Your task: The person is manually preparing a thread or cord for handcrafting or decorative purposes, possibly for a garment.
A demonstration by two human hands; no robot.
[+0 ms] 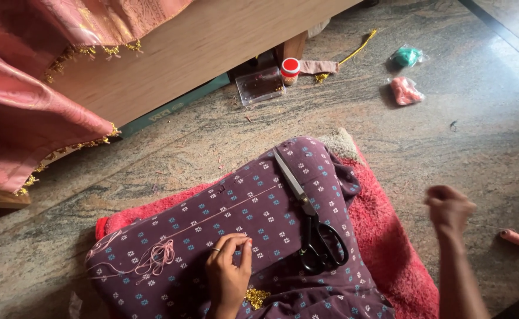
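On the lap, I count one pair of black-handled scissors (309, 218) lying on the purple dotted cloth (247, 218) — one loose tangle of pink thread (156, 257) just beside my left hand (228, 273). Left fingers are pinched together, tips on the cloth; what they pinch is too small to tell. Right hand (449, 208) is blurred, curled closed in the air — cannot tell if it holds anything. One pink spool (517, 238) lies on the floor near it. Two small bags (406, 74) lie farther off. Gold trim (257, 296) is partly hidden under the left wrist.
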